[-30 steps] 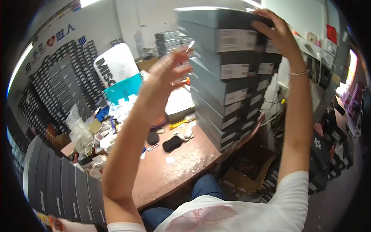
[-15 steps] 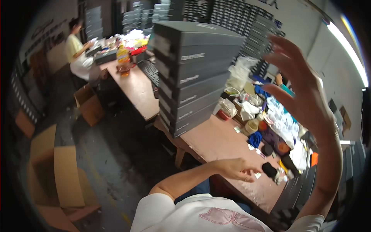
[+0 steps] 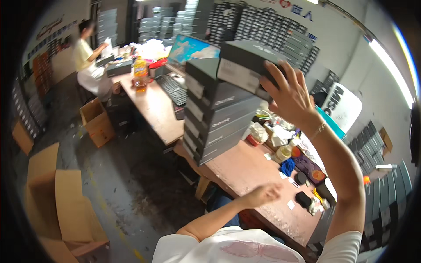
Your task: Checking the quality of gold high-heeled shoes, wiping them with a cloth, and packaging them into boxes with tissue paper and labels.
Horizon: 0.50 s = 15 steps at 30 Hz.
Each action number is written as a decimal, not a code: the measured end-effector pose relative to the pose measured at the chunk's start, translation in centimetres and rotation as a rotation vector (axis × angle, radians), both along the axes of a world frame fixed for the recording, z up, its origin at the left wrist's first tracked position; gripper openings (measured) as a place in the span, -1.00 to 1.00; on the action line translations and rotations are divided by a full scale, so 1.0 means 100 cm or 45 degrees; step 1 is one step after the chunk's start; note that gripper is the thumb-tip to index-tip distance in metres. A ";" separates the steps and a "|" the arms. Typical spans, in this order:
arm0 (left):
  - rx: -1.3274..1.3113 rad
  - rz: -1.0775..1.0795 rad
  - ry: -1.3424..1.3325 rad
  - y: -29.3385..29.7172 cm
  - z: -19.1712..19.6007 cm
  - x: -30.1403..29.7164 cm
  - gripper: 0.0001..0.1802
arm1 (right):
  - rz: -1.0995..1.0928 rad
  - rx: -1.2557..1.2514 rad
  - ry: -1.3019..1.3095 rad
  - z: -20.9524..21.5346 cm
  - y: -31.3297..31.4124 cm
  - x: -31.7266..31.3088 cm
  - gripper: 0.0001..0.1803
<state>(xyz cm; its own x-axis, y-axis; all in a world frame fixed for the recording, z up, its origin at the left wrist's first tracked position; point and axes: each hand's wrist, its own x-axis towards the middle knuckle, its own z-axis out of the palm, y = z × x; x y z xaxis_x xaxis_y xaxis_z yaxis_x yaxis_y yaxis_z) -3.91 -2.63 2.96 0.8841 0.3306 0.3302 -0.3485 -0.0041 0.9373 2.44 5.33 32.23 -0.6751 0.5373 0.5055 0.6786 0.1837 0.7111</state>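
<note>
A stack of dark grey shoeboxes [image 3: 228, 127] stands on the table in front of me. My right hand [image 3: 291, 90] grips the near right end of the top shoebox [image 3: 241, 72], fingers over its lid and side. That box sits turned and tilted against the stack, its pale end label facing me; whether it still rests on the box below is hard to see. Low over the near part of the table is my left hand [image 3: 263, 195], its fingers loosely apart and a little blurred, with nothing seen in them. A small black object [image 3: 304, 199] lies to its right.
The pinkish tabletop [image 3: 237, 166] holds jars, cloths and papers on the right. Beyond the stack are a monitor [image 3: 193, 49], a keyboard [image 3: 173, 90] and a bottle of amber liquid [image 3: 140, 74]. Open cartons [image 3: 68, 206] stand on the floor, left. Another person works far left.
My right hand has come down from the air onto the top shoebox, which is now turned out of line with the stack. The monitor behind has come into view. My left hand stays low.
</note>
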 end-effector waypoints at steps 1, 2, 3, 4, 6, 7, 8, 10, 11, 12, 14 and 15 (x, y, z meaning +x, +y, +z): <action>-0.204 0.080 -0.146 0.010 0.001 0.003 -0.38 | 0.000 0.001 0.059 -0.004 -0.023 0.018 -0.35; -0.414 0.162 -0.287 0.022 0.006 0.004 -0.34 | 0.002 0.002 0.117 -0.010 -0.048 0.034 -0.35; -0.574 0.209 -0.351 0.028 0.019 0.004 -0.30 | 0.013 0.050 0.159 -0.020 -0.076 0.056 -0.32; -0.748 0.249 -0.405 0.033 0.033 0.007 -0.25 | 0.009 0.058 0.198 -0.028 -0.109 0.072 -0.32; -0.968 0.162 -0.470 0.049 0.048 0.016 -0.18 | 0.027 0.103 0.290 -0.057 -0.162 0.100 -0.29; -1.116 0.104 -0.611 0.048 0.057 0.017 -0.23 | 0.027 0.043 0.384 -0.073 -0.186 0.108 -0.26; -1.264 0.055 -0.753 0.045 0.065 0.019 -0.26 | 0.034 -0.012 0.480 -0.085 -0.207 0.116 -0.24; -1.306 -0.295 -0.722 0.057 0.022 0.035 -0.30 | 0.047 -0.277 0.694 -0.114 -0.238 0.123 -0.16; -1.407 -0.294 -0.545 0.064 -0.024 0.048 -0.31 | -0.015 -0.372 0.695 -0.135 -0.249 0.126 -0.13; -1.339 -0.160 -0.427 0.041 -0.023 0.057 -0.35 | -0.093 -0.475 0.692 -0.159 -0.258 0.133 -0.11; -1.185 0.077 -0.159 -0.005 -0.016 0.071 -0.45 | -0.304 -0.669 0.809 -0.204 -0.269 0.149 0.01; -1.342 0.103 -0.144 -0.017 -0.026 0.076 -0.47 | -0.333 -0.747 0.863 -0.218 -0.269 0.154 0.05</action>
<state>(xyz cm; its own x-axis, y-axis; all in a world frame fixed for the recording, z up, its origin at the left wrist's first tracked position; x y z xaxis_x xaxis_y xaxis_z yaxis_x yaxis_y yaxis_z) 3.67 -4.34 0.35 0.8288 0.5540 -0.0788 -0.4687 0.7642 0.4430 17.82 -21.58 10.46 -0.1572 0.9246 0.3470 0.9852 0.1711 -0.0097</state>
